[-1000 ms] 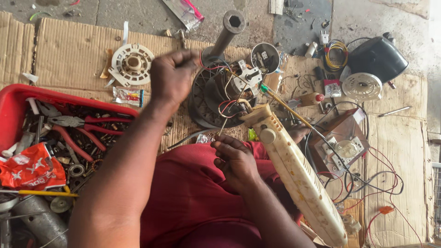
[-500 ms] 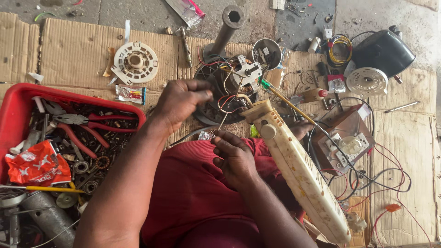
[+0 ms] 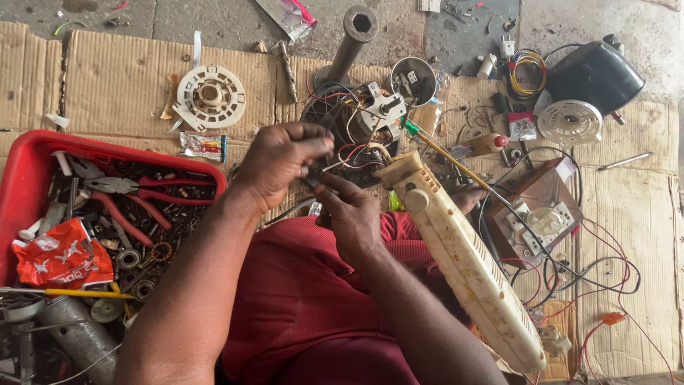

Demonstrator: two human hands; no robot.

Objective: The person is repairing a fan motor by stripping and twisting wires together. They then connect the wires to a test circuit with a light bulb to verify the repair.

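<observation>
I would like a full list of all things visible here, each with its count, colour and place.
motor assembly: one, dark with coloured wires, centre, beyond the hands
fan column housing: one, cream, lying across the lap to lower right
tray: one, red, left, full of metal parts
pliers: two, red handles, in tray
round plastic disc: one, white, upper left on cardboard
metal pipe: one, grey, top centre
motor cover: one, black, upper right
left hand: on wires
right hand: below, touching the left

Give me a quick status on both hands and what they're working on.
Left hand and right hand pinched together on a small dark part. Wired motor housing just beyond. Cream fan column lies alongside the right hand.
</observation>
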